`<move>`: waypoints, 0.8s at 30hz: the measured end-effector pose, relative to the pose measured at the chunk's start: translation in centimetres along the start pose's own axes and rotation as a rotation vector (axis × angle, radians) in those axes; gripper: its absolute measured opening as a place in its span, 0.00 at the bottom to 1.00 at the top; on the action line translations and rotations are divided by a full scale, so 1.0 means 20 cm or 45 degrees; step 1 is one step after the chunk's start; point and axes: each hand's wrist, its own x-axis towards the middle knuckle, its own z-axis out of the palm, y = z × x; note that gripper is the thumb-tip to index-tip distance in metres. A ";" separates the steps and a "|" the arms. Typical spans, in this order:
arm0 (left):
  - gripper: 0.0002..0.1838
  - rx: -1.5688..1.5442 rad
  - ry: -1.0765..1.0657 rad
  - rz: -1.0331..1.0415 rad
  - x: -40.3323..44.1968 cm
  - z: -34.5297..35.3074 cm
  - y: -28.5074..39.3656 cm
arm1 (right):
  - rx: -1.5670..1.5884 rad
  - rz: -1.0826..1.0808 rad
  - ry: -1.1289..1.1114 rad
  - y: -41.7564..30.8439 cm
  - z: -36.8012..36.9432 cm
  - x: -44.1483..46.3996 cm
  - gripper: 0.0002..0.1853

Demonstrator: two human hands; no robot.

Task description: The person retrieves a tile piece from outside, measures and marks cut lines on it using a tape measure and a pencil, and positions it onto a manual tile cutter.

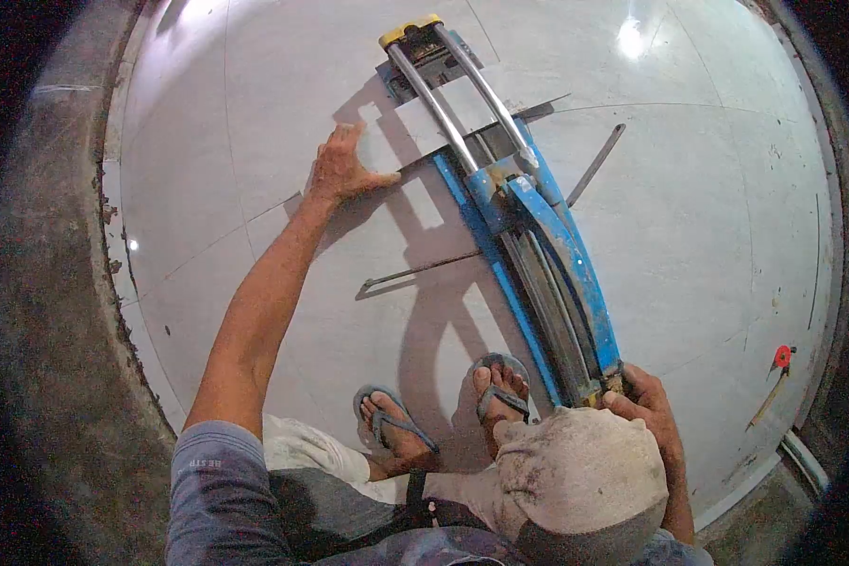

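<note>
A blue tile cutter with two steel rails and a yellow end piece lies slantwise on the pale floor, its near end beside my right foot. My right hand is closed around the near end of its lever, partly hidden by my raised knee. My left hand is left of the cutter, thumb stretched apart from the fingers, on a pale tile that seems to pass under the rails. Tile and floor look alike, so the tile's outline is hard to follow.
Thin support arms stick out on both sides of the cutter. A red-headed tool lies at the right. My sandalled feet stand just left of the cutter. Rough dark ground borders the tiled floor at the left.
</note>
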 end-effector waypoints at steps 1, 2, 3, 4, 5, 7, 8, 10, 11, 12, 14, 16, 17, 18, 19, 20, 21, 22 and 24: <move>0.58 -0.007 0.018 0.020 0.00 0.01 -0.01 | 0.029 0.006 0.016 0.00 0.01 0.00 0.19; 0.58 -0.014 0.037 0.041 0.00 0.02 -0.02 | 0.057 0.012 0.032 0.00 0.02 -0.01 0.19; 0.58 -0.005 0.037 0.052 0.00 0.02 -0.03 | 0.086 0.019 0.047 -0.01 0.03 -0.01 0.19; 0.57 0.004 0.037 0.064 0.01 0.02 -0.03 | 0.072 0.027 0.038 -0.01 0.03 -0.01 0.19; 0.57 0.011 0.037 0.077 0.02 0.03 -0.03 | 0.057 0.036 0.029 -0.02 0.03 -0.01 0.19; 0.57 0.001 -0.003 0.043 0.02 0.03 -0.03 | 0.035 0.035 0.019 -0.01 0.02 -0.01 0.18; 0.57 -0.004 -0.021 0.027 0.02 0.02 -0.03 | 0.029 0.024 0.019 0.00 0.01 -0.01 0.18; 0.57 0.017 -0.015 0.052 0.03 0.03 -0.04 | 0.038 0.026 0.027 0.01 0.01 -0.01 0.17; 0.57 0.028 -0.012 0.064 0.03 0.04 -0.04 | 0.051 0.040 0.033 0.00 0.01 -0.02 0.16; 0.57 0.026 -0.009 0.059 0.03 0.05 -0.04 | 0.065 0.054 0.039 0.00 0.02 -0.02 0.16; 0.56 0.026 -0.003 0.049 0.01 0.03 -0.03 | 0.076 0.063 0.063 0.00 0.02 -0.03 0.15; 0.56 0.043 -0.039 -0.004 0.01 0.04 -0.01 | 0.063 0.060 0.086 -0.01 0.03 -0.03 0.14; 0.56 0.053 -0.051 -0.030 0.02 0.03 0.00 | 0.044 0.050 0.099 -0.03 0.04 -0.03 0.13; 0.56 0.039 -0.044 -0.024 0.01 0.03 0.01 | 0.024 0.041 0.112 -0.05 0.04 -0.03 0.13; 0.56 0.024 -0.040 -0.019 0.01 0.03 0.01 | 0.034 0.040 0.092 -0.04 0.04 -0.03 0.13; 0.56 0.009 -0.038 -0.014 0.00 0.03 0.02 | 0.045 0.042 0.072 -0.02 0.03 -0.02 0.13; 0.56 0.013 -0.038 -0.011 0.00 0.03 0.01 | 0.056 0.046 0.054 0.00 0.02 -0.02 0.13; 0.57 0.017 -0.041 -0.008 0.00 0.03 0.01 | 0.056 0.045 0.060 -0.01 0.03 -0.02 0.13; 0.58 0.064 -0.049 -0.045 -0.01 0.04 0.01 | 0.054 0.044 0.072 -0.04 0.05 -0.03 0.12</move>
